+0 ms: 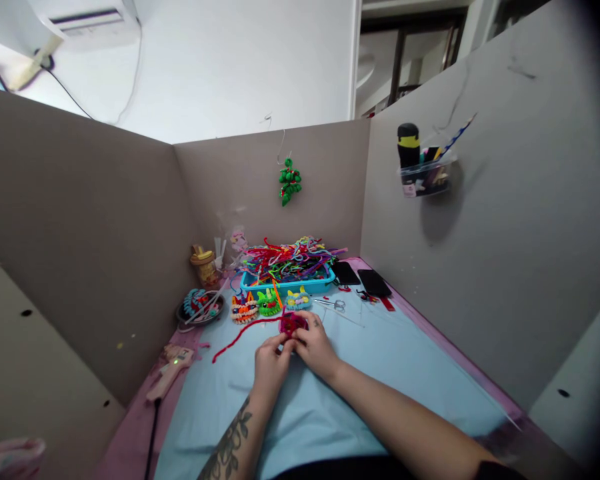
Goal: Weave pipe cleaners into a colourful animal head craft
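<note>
A: What walls you in?
B: Grey-brown panels: a left panel (pixel 80 233) out past your left hand (pixel 271 363), a right panel (pixel 505 247) out past your right hand (pixel 321 350), and a back panel (pixel 220 180) ahead of both.
A: And above that one?
B: You face a white wall (pixel 260 60). High to the left of your hands hangs an air conditioner (pixel 93 27), a thin cable (pixel 140 67) dropping beside it; high to their right is a dark-framed opening (pixel 399 63).
A: What's beneath your hands?
B: A table (pixel 380 393) under pale blue cloth (pixel 420 380), pink covering (pixel 130 427) showing along both sides.
A: Your light?
B: Mostly even, with a soft shadow (pixel 437 217) on the right panel.
</note>
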`<state>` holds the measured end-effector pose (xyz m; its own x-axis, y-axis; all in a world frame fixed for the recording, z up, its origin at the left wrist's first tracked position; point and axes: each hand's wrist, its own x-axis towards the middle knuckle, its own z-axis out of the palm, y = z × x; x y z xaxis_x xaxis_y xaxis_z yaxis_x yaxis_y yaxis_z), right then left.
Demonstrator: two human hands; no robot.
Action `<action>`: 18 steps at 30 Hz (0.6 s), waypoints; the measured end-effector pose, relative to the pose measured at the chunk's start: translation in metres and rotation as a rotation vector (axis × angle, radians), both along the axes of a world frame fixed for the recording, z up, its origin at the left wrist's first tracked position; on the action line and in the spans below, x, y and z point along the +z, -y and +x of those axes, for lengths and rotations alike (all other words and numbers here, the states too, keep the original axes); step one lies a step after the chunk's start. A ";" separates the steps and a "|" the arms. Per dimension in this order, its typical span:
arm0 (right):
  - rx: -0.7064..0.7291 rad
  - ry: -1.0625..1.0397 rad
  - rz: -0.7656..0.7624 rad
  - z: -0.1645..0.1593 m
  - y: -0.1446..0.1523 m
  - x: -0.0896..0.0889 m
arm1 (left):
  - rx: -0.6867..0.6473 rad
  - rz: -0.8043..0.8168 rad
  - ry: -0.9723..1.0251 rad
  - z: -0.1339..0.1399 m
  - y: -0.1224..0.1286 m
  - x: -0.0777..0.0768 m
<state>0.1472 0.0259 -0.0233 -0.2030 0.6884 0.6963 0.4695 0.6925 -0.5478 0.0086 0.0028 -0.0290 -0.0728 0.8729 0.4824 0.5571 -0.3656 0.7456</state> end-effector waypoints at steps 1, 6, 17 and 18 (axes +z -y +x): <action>0.006 0.009 0.014 0.000 0.000 0.000 | 0.009 -0.014 -0.004 0.001 0.000 0.001; 0.042 0.049 0.046 0.000 0.005 0.004 | -0.015 -0.094 0.109 0.002 0.002 0.010; 0.016 -0.197 -0.164 0.000 -0.004 0.002 | -0.068 -0.130 0.198 0.001 0.000 0.009; 0.014 -0.217 -0.182 0.001 -0.005 0.001 | -0.061 -0.143 0.223 0.000 -0.001 0.009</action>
